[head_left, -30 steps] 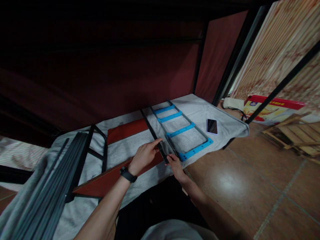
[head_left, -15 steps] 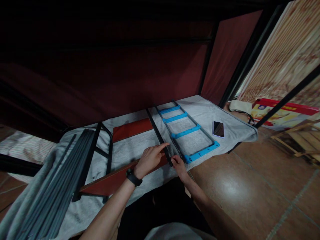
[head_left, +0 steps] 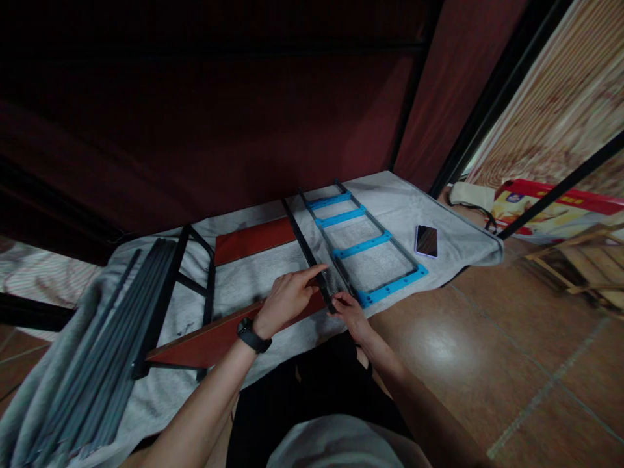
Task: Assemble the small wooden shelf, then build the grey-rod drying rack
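Observation:
A black metal bar [head_left: 303, 242] runs lengthwise beside two red-brown boards, one board [head_left: 258, 240] at the back and another board [head_left: 214, 346] at the front. My left hand [head_left: 286, 298], with a dark watch on its wrist, grips the bar near its front end, thumb or forefinger stretched across the top. Pinched fingers of my right hand [head_left: 350, 313] touch the bar's near tip; whatever lies between them is too small to make out. At the boards' left end stands a black metal frame [head_left: 168, 292]. Right of the bar lies a blue-and-grey ladder-like frame [head_left: 363, 250].
A grey cloth [head_left: 390, 201] covers the low surface. Several grey tubes [head_left: 121, 351] lie at the left, and a phone [head_left: 426, 241] at the right. Behind rises a dark red panel [head_left: 244, 143]. On the tiled floor are a red-and-yellow box [head_left: 550, 211] and a wooden stool [head_left: 580, 273].
My view has shifted slightly, so the bar and frames sit a little higher in the picture. Both hands stay at the bar's near end, with only small finger movement.

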The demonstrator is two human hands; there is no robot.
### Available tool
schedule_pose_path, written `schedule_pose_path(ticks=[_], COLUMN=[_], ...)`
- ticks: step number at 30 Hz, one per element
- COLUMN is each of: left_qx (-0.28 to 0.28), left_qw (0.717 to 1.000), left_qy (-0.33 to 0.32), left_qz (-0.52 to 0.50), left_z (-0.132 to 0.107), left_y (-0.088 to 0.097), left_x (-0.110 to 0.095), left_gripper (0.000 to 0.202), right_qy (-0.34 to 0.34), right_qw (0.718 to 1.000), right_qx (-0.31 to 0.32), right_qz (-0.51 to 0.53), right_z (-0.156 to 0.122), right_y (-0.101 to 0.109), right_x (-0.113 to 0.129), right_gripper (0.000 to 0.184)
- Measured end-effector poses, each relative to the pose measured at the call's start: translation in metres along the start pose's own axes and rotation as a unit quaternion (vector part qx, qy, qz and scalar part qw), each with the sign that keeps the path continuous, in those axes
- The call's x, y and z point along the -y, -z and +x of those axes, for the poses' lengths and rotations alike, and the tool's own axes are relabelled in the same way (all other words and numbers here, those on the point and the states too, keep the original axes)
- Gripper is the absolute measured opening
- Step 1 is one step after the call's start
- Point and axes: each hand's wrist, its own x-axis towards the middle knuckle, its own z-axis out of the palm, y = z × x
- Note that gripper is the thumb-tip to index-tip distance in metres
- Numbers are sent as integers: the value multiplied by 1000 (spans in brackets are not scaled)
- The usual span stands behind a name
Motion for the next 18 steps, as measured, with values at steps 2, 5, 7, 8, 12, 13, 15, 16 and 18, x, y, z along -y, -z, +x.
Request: schedule_pose_path(ticks=[2, 5, 7, 8, 12, 13, 15, 16, 18], left_qx=[7, 14, 16, 17, 18, 18, 15, 12, 8], left_qw=[1000, 1000, 1000, 1000, 1000, 1000, 1000, 1000, 1000], left_qy=[-2, -1, -1, -1, 5, 8, 11, 13, 18], left_qz=[-7, -6, 0, 2, 2, 0, 1, 3, 8], left_z=[0, 0, 1, 1, 0, 0, -2, -3, -3], left_y=[-1, -5, -6, -7, -4, -3, -1, 0, 1], left_x=[0, 0, -1, -2, -2, -1, 1, 1, 2], left_gripper=[55, 55, 54, 54, 52, 51, 51, 51, 51], right_qy=[18, 35, 43, 46, 49, 47, 39, 36, 30], right_qw=[999, 993, 988, 985, 981, 982, 987, 990, 994], right_qx=[-37, -84, -110, -122, -143, -134, -98, -77, -47], right_qz=[-21, -69, -98, -108, -122, -121, -117, -111, -90], right_z=[2, 4, 3, 2, 1, 2, 4, 5, 7], right_y=[-4, -12, -17, -20, -25, -24, -22, -20, -16], right_x=[-8, -18, -22, -23, -23, -23, -21, -21, -20], right_gripper=[36, 29, 24, 22, 16, 17, 19, 22, 27])
